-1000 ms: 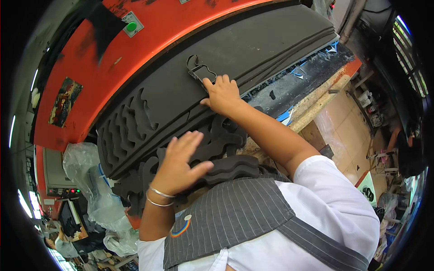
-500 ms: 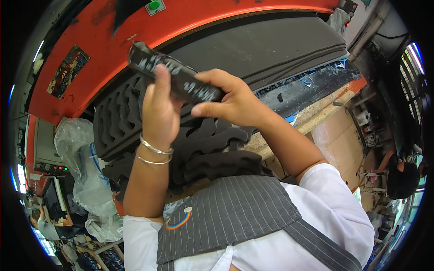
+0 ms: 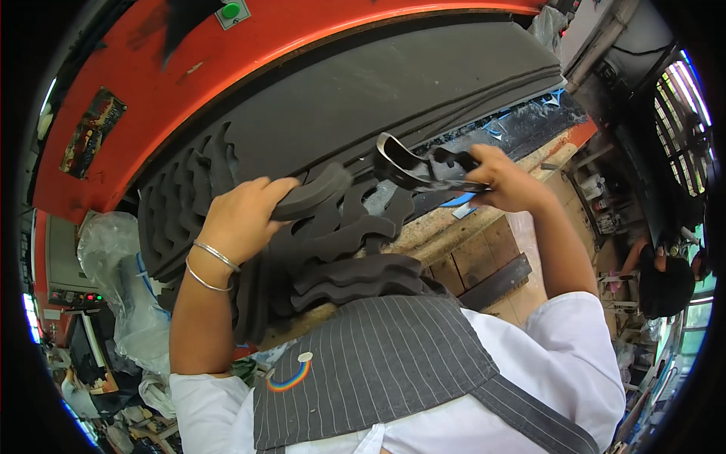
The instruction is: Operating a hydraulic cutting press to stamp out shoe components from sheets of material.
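Observation:
My left hand [image 3: 240,216], wearing two silver bangles, grips a curved dark grey foam piece [image 3: 316,193], slightly blurred. To the right, my right hand [image 3: 505,180] holds one end of a black metal cutting die [image 3: 404,174], its curved rim tilted so that the hollow inside shows. Both are raised over the work surface, apart from each other. Below them lie wavy foam pieces [image 3: 355,281], stacked close to my apron. Left of my left hand are wavy-edged foam strips [image 3: 178,189].
A large stack of grey foam sheets [image 3: 393,87] spans the bench under a red machine [image 3: 151,98] with a green button [image 3: 231,10]. The worn bench edge [image 3: 431,228] runs along the right. Clear plastic bags [image 3: 121,291] hang at the left. Another person [image 3: 665,280] is at the far right.
Both hands were together on the die; they have moved apart. The left now has a foam piece, while the right has carried the die rightward and turned its hollow side into view.

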{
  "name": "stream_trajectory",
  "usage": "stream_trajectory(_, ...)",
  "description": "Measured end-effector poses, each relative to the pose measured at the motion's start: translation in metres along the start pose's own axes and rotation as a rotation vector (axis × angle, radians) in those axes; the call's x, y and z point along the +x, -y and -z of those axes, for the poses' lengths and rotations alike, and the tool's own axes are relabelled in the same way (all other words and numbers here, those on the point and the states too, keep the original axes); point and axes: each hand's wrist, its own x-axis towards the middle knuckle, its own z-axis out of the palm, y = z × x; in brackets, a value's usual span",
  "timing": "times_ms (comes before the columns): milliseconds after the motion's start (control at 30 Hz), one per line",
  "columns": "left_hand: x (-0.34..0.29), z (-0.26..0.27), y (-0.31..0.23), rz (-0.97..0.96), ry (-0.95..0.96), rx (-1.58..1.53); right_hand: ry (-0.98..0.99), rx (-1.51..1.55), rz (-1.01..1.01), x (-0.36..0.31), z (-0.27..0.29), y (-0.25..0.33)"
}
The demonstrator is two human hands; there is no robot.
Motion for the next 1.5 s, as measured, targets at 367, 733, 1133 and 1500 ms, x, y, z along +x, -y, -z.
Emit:
stream_trajectory(367, 0.01, -0.086, -0.038, -0.133, 0.169, -0.109, 0.008, -0.195, 0.011, 0.016, -0.029, -0.014)
stream_trajectory(733, 0.017, -0.081, -0.042, 0.129, -0.055, -0.49, 0.478, -0.208, 0.214, 0.112, -0.108, -0.004)
stream_trajectory(1133, -0.025, -0.035, 0.018, 0.491, -0.925, -1.35, -0.221, 0.966, 0.0, 0.125, -0.032, -0.01)
stream_trajectory(1500, -0.109, -0.031, 0.091, 0.144, -0.478, -1.262, -0.109, 0.954, 0.226, 0.209, -0.114, 0.2)
